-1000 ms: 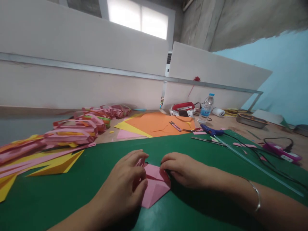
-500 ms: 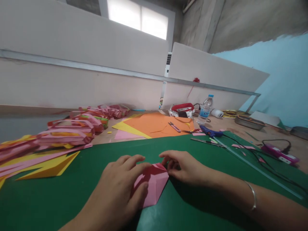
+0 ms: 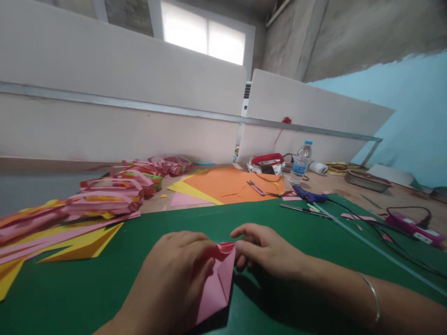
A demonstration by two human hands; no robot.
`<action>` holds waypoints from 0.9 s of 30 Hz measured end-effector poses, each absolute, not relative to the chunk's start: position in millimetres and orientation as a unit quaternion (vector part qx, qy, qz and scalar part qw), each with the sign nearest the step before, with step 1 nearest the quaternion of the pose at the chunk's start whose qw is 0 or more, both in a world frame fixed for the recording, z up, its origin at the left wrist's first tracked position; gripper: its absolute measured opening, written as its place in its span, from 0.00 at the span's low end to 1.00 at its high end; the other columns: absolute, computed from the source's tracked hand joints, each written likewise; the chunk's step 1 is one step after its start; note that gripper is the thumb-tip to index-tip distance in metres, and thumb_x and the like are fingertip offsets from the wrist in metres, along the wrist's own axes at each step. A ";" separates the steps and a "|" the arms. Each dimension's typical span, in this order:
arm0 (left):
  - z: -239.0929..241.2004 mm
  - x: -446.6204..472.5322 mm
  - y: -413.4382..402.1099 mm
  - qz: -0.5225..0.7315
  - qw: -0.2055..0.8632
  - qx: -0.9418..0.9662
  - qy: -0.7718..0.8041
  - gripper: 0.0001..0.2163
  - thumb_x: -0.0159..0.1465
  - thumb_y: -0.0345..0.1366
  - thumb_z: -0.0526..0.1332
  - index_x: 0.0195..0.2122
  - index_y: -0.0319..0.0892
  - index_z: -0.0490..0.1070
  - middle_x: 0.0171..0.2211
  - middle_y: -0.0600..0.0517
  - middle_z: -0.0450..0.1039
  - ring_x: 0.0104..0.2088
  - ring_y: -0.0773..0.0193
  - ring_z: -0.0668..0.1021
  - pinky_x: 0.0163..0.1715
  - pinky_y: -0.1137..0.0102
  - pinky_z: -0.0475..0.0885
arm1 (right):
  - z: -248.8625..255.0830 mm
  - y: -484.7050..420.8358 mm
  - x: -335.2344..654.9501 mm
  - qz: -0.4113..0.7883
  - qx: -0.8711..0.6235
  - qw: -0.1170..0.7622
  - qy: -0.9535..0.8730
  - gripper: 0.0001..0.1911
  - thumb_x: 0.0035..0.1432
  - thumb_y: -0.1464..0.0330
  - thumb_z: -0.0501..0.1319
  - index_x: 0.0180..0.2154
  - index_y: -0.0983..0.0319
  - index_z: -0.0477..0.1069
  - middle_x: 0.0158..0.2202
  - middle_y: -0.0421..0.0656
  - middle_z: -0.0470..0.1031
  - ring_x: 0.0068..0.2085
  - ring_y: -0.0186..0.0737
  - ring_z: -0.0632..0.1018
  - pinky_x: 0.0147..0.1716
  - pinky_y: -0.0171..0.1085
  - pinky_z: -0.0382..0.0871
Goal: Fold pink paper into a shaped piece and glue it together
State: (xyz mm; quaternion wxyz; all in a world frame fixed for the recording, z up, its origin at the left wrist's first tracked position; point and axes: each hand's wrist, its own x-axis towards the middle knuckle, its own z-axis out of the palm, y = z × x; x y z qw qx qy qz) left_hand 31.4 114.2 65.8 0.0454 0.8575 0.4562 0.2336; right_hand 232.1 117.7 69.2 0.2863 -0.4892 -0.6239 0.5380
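Observation:
A folded piece of pink paper [image 3: 217, 284] stands tilted on the green cutting mat [image 3: 146, 260], with crease lines and a curled upper edge. My left hand [image 3: 174, 274] wraps over its left side, thumb in front and fingers behind, closed on it. At the paper's upper right corner is my right hand [image 3: 260, 246], its fingers curled and its thumb and fingertips pinching that edge. A silver bangle circles my right wrist. The left hand hides the paper's left part.
Pink paper baskets [image 3: 108, 197] and yellow paper [image 3: 84, 244] lie at left. Behind are orange sheets [image 3: 226, 181] and thread snips [image 3: 256, 188]. To the right are a blue glue gun [image 3: 307, 193], tweezers [image 3: 303, 210], a water bottle [image 3: 302, 163], cables and a purple power strip [image 3: 415, 229].
The pink paper has turned and tilted, showing its front face more narrowly at right. My left hand has closed further round it; my right hand's fingers have shifted slightly at the corner.

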 end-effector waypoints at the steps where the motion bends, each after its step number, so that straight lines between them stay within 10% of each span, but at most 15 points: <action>1: 65.9 31.0 113.8 0.235 0.039 0.856 0.458 0.09 0.60 0.36 0.54 0.32 0.52 0.74 0.32 0.57 0.77 0.34 0.60 0.75 0.36 0.63 0.65 | 70.7 116.2 231.4 0.559 -0.486 0.290 -0.606 0.10 0.60 0.68 0.54 0.43 0.65 0.63 0.27 0.40 0.71 0.27 0.31 0.74 0.27 0.31 0.65; 8: 61.8 31.2 111.4 0.207 -0.002 0.851 0.484 0.05 0.55 0.30 0.54 0.25 0.45 0.68 0.24 0.55 0.72 0.27 0.59 0.72 0.27 0.65 0.63 | 67.5 104.1 228.4 0.502 -0.477 0.286 -0.662 0.23 0.46 0.72 0.65 0.46 0.64 0.64 0.26 0.37 0.69 0.27 0.32 0.70 0.25 0.31 0.62; 13: 62.5 31.3 115.3 0.274 0.090 0.836 0.466 0.14 0.55 0.29 0.51 0.41 0.48 0.69 0.34 0.52 0.73 0.34 0.58 0.74 0.34 0.64 0.67 | 58.8 112.6 231.7 0.477 -0.454 0.305 -0.688 0.20 0.44 0.80 0.57 0.42 0.64 0.67 0.23 0.35 0.66 0.24 0.30 0.66 0.23 0.30 0.60; 18: 62.6 32.4 122.7 0.296 0.245 0.792 0.475 0.11 0.56 0.30 0.49 0.27 0.46 0.72 0.30 0.54 0.70 0.33 0.63 0.73 0.33 0.69 0.67 | 63.9 116.7 229.2 0.524 -0.465 0.327 -0.635 0.12 0.44 0.81 0.54 0.32 0.66 0.69 0.24 0.37 0.67 0.25 0.29 0.67 0.24 0.30 0.60; 27: 66.1 36.6 116.6 0.290 0.319 0.791 0.433 0.09 0.60 0.37 0.55 0.35 0.46 0.74 0.33 0.54 0.76 0.35 0.62 0.75 0.34 0.71 0.69 | 68.6 107.9 227.9 0.498 -0.442 0.305 -0.681 0.10 0.48 0.78 0.54 0.33 0.67 0.70 0.25 0.38 0.68 0.26 0.30 0.67 0.26 0.30 0.61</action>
